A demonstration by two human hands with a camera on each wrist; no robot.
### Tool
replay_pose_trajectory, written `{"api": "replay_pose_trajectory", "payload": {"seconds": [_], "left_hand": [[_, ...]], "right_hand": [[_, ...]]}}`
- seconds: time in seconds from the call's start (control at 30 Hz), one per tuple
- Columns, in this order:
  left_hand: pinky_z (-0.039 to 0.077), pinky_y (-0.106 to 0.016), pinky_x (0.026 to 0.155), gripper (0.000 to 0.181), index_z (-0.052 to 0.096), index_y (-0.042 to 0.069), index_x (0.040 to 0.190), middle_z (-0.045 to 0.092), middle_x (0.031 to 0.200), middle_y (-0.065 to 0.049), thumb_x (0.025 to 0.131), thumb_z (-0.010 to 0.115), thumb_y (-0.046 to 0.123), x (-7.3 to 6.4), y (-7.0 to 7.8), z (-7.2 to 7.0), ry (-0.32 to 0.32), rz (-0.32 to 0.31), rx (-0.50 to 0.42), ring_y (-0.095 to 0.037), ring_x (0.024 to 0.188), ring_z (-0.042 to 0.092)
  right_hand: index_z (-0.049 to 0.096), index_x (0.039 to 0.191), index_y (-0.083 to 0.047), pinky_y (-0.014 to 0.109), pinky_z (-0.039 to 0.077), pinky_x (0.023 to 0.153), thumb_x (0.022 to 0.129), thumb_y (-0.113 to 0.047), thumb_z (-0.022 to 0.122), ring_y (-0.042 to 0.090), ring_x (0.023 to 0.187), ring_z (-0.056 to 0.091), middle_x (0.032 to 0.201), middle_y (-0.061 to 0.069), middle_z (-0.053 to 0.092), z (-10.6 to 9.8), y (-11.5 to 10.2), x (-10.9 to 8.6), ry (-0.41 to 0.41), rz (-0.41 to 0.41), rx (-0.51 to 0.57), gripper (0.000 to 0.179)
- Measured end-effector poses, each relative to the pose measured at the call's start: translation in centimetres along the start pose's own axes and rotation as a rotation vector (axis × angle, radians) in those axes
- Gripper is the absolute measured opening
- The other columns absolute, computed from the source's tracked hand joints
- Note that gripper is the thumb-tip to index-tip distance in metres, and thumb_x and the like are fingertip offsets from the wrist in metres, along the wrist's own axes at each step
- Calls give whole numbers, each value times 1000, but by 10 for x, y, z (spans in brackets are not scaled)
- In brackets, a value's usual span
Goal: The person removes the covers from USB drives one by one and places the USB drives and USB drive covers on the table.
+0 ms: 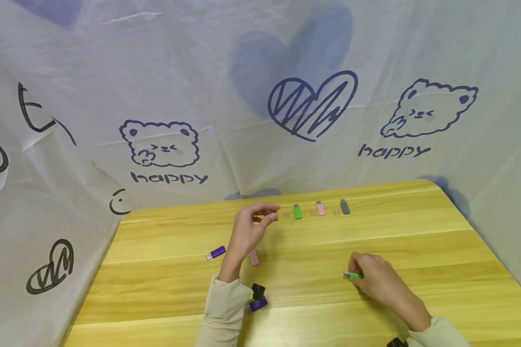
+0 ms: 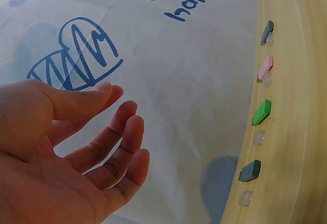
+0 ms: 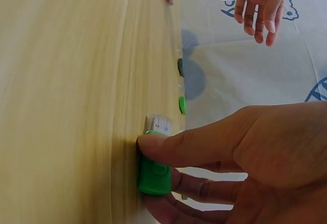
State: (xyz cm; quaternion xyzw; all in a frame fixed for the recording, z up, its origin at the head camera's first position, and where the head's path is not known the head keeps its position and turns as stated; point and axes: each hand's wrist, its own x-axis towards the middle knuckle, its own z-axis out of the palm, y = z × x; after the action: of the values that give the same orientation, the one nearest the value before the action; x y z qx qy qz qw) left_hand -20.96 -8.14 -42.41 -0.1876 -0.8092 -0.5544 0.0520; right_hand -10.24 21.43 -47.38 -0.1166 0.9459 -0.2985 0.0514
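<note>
The right hand (image 1: 377, 279) pinches a green flash drive (image 3: 155, 179) over the desk (image 1: 425, 241); the left hand (image 1: 248, 230), released, fingers loosely bent, hovers near a grey flash drive (image 2: 250, 171).

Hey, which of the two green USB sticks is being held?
The near green stick, pinched by the right hand. The far green stick lies untouched on the table, in the row along the back edge.

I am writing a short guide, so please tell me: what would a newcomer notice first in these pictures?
The scribbled dark-blue heart on the pale cloth behind the table would probably come first. Next is the bright green USB stick, pinched by the right hand over the table's right half.
</note>
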Motion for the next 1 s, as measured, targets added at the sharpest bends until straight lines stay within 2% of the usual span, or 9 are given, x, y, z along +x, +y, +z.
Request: {"api": "replay_pose_trajectory", "payload": {"seconds": [0.23, 0.33, 0.57, 0.67, 0.8, 1.0], "left_hand": [[56, -48, 89, 15, 78, 4, 110, 75, 109, -13, 97, 71, 4, -1, 0, -1, -5, 22, -1, -28, 98, 70], [56, -48, 89, 15, 78, 5, 110, 76, 108, -12, 97, 71, 4, -1, 0, -1, -9, 31, 0, -28, 98, 70], [56, -48, 88, 16, 77, 4, 111, 75, 107, -10, 97, 70, 4, -2, 1, 0, -32, 50, -5, -26, 97, 70], [57, -48, 88, 15, 77, 5, 111, 76, 106, -8, 98, 70, 5, -1, 1, 0, -37, 47, 2, -25, 96, 70], [57, -47, 88, 15, 78, 8, 110, 76, 106, -8, 98, 70, 7, -2, 3, 1, -41, 47, 11, -23, 96, 71], [56, -47, 89, 15, 78, 7, 111, 76, 106, -8, 98, 70, 8, -2, 4, 2, -43, 52, 0, -23, 97, 71]], "right_hand": [[69, 91, -10, 28, 49, 61, 84, 2, 81, 12, 70, 54, 79, -4, 62, -8, -6, 6, 14, 18, 32, 18], [71, 92, -11, 30, 52, 65, 86, 1, 81, 11, 75, 58, 83, -5, 65, -17, -12, 12, 51, -21, 18, 17], [73, 98, -7, 28, 54, 65, 90, 2, 75, 11, 76, 61, 85, -1, 69, -41, -36, 32, 126, -99, 37, 12], [74, 100, -6, 31, 56, 67, 93, 1, 73, 15, 80, 66, 90, 2, 71, -48, -48, 42, 152, -113, 75, 11], [75, 106, -5, 40, 58, 75, 93, 4, 71, 24, 88, 69, 101, 8, 74, -56, -65, 53, 203, -128, 132, 16], [76, 110, -3, 47, 59, 84, 94, 3, 71, 31, 96, 71, 110, 14, 74, -56, -82, 66, 272, -147, 235, 18]]}}
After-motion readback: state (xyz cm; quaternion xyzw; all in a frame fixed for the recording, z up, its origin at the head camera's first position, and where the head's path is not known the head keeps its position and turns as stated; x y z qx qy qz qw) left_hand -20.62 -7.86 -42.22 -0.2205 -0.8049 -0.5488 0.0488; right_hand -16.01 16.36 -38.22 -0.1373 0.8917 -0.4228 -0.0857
